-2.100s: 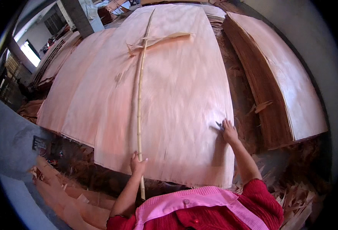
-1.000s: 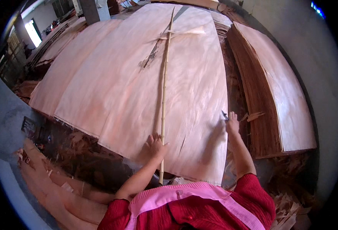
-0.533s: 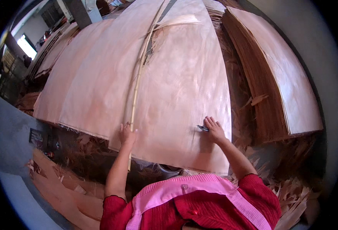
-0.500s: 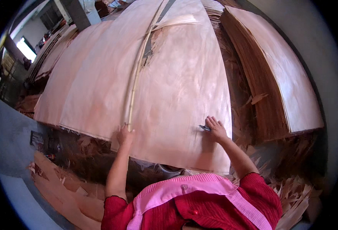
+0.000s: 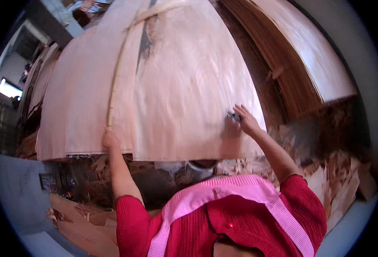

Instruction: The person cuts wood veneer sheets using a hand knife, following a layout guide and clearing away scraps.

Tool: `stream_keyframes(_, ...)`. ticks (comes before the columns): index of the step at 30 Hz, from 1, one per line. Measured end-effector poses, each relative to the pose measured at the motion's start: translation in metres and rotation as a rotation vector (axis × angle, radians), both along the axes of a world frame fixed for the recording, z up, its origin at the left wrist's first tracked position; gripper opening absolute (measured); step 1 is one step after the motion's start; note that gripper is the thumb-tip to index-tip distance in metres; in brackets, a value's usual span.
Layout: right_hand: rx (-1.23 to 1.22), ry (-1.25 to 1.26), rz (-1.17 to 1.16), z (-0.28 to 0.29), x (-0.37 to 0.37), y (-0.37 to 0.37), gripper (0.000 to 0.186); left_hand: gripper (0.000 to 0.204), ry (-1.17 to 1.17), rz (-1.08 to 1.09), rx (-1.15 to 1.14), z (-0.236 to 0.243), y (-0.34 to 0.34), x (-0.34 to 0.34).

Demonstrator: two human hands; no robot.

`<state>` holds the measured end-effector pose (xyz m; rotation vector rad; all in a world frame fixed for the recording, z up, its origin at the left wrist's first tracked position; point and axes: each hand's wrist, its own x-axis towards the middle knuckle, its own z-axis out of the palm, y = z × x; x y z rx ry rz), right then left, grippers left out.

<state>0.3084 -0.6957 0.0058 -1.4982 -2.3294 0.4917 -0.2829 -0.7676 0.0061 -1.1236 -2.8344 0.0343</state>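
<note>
My left hand (image 5: 111,138) is closed round the near end of a long, thin bamboo pole (image 5: 116,77), which runs away from me over pale pinkish wood veneer (image 5: 79,90). Another broad veneer sheet (image 5: 184,94) lies to the right of the pole, its left edge showing. Near that sheet's right side, my right hand (image 5: 248,121) has its fingers stretched forward and keeps a small dark tool (image 5: 234,116) at the thumb. The tool looks like a small blade, but blur hides its exact kind. A torn, curled veneer strip (image 5: 161,9) crosses the far end.
A tall veneer stack (image 5: 292,64) stands at the right beside a wall. Scraps (image 5: 339,180) heap at the lower right, and more broken pieces (image 5: 81,222) lie at the lower left. Below the sheets' near edge is a pale bucket (image 5: 201,168). Further stacks (image 5: 39,81) stand far left.
My left hand has moved left with the bamboo pole, away from the right sheet's edge. My right hand still has the dark tool and its fingers look more raised. The whole view has shifted.
</note>
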Motion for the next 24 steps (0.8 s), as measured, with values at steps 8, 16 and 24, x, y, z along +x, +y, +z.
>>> stream_keyframes(8,-0.313,0.747,-0.64,0.003,-0.03,-0.146,0.027,0.054,0.087,-0.404,0.24,-0.042,-0.013,-0.028)
stream_keyframes(16,-0.67,0.581,-0.637,-0.053,-0.157,-0.257,0.02,0.011,-0.555,-1.303,0.357,-0.021,-0.191,0.091)
stream_keyframes(24,-0.132,0.274,-0.989,-0.121,-0.264,-0.217,0.021,0.014,-1.03,-1.047,0.18,-0.034,-0.207,0.14)
